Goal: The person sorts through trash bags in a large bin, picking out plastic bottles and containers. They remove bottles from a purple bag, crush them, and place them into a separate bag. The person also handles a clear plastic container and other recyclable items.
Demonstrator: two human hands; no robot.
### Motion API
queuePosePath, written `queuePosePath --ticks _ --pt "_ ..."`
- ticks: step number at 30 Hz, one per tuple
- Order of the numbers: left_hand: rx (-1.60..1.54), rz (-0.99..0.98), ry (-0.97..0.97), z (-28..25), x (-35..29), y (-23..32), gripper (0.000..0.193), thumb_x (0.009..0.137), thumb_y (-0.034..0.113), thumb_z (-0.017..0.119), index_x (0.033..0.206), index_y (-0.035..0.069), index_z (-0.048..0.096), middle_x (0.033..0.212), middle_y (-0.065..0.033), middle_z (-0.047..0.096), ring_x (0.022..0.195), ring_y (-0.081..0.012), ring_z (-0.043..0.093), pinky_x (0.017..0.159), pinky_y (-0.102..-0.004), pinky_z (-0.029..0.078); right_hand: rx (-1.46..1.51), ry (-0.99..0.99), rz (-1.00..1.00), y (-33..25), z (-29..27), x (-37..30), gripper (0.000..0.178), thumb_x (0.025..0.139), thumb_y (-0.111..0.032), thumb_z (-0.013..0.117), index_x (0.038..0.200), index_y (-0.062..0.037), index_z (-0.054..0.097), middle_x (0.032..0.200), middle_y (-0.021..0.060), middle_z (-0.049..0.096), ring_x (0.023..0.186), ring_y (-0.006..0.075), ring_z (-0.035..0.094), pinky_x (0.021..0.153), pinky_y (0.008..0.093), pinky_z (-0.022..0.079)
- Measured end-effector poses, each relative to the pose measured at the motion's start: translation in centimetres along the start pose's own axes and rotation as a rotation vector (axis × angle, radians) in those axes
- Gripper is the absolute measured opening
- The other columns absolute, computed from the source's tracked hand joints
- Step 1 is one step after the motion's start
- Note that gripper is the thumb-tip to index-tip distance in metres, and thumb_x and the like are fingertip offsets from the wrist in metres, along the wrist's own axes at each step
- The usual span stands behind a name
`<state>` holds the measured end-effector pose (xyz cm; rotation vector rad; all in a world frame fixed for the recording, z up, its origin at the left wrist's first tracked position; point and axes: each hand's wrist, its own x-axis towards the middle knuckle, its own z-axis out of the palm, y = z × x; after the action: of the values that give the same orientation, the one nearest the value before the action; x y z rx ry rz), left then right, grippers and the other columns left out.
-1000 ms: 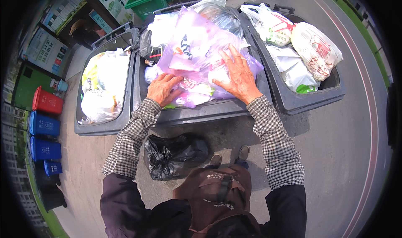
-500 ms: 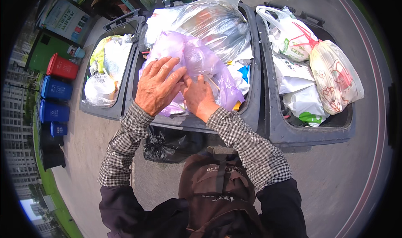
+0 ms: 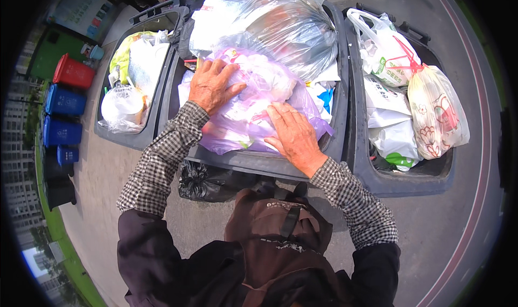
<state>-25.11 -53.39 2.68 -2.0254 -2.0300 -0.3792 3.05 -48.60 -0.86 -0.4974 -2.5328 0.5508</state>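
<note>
A translucent purple plastic bag (image 3: 253,99) lies spread over rubbish in the middle grey wheeled bin (image 3: 243,164). My left hand (image 3: 213,85) rests on the bag's left side, fingers stretched out. On the bag's right front part lies my right hand (image 3: 297,137), its fingers also apart and pressing down on the plastic. Pale crumpled contents show through the purple film. Behind the bag sits a large clear bag (image 3: 286,29) of mixed rubbish, next to white sheet-like packaging (image 3: 213,26).
A filled bin (image 3: 127,137) stands to the left, and another (image 3: 399,185) to the right holds white bags and a drawstring bag (image 3: 440,112). A black rubbish bag (image 3: 208,183) lies on the ground below. Red (image 3: 77,72) and blue bins (image 3: 65,102) line the far left.
My hands, close together before, have moved apart, the right one going right and down. The purple bag now lies wider and flatter across the bin's front.
</note>
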Motion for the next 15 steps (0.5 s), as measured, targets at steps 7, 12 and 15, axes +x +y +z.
queuePosePath --ticks 7,12,15 --pt "-0.065 0.098 -0.003 2.8 3.2 -0.3 0.033 0.088 0.039 0.075 0.105 0.011 0.069 0.102 -0.0090 0.062 0.098 -0.0300 0.060 0.084 -0.0436 0.053 0.052 0.015 0.088 2.2 1.8 1.4 0.061 0.075 -0.024 0.086 0.128 -0.0062 0.061 0.122 0.0118 0.062 0.113 0.0310 0.062 0.096 0.0419 0.051" --pt "-0.107 0.067 -0.035 2.3 3.7 1.6 0.034 0.088 0.038 0.076 0.104 0.008 0.068 0.102 -0.0109 0.063 0.099 -0.0322 0.060 0.087 -0.0429 0.053 -0.040 0.006 0.058 2.7 1.8 1.3 0.043 0.077 -0.025 0.084 0.112 -0.0070 0.067 0.107 0.0073 0.065 0.101 0.0273 0.061 0.089 0.0405 0.048" --pt "-0.181 0.090 0.012 1.8 1.4 4.2 0.037 0.084 0.036 0.079 0.106 0.009 0.069 0.104 -0.0114 0.061 0.097 -0.0319 0.060 0.087 -0.0439 0.052 -0.117 -0.069 0.054 2.2 0.6 -0.4 0.040 0.078 -0.027 0.083 0.110 -0.0081 0.069 0.102 0.0063 0.064 0.098 0.0261 0.059 0.090 0.0396 0.046"
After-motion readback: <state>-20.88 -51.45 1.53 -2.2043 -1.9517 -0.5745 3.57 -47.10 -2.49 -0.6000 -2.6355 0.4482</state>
